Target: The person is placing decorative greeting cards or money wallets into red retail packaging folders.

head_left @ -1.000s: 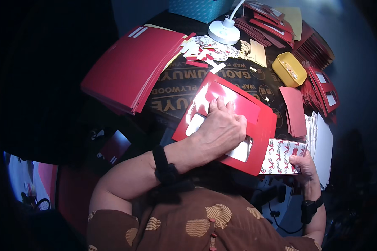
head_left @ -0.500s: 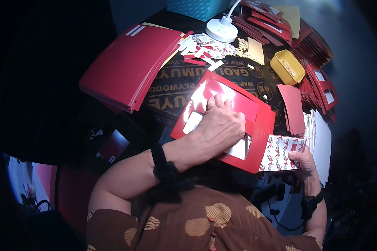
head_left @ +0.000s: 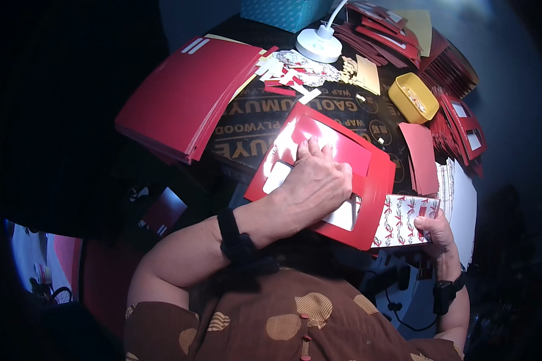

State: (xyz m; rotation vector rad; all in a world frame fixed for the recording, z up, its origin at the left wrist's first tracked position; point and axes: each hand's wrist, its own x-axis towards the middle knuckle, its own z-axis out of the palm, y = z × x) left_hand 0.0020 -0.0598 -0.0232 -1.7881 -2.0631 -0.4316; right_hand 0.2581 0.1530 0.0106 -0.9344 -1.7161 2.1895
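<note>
My left hand (head_left: 316,186) presses down on a glossy red paper sleeve (head_left: 376,204) with cut-out windows. Its fingertips are spread on the sleeve's surface and grip nothing. White shows through the window openings, partly covered by the hand. From the sleeve's right end sticks out a white card (head_left: 397,222) printed with red ribbons and dark sprigs; the rest of it lies inside the sleeve. My right hand (head_left: 438,231) pinches the outer end of this card, thumb on top and fingers hidden underneath.
A tall stack of red sheets (head_left: 190,90) stands at left. Paper scraps (head_left: 295,69) lie by the white lamp base (head_left: 319,45). At right are a yellow bin (head_left: 413,97), red slips (head_left: 420,156), red sleeves (head_left: 467,129) and white sheets (head_left: 464,204).
</note>
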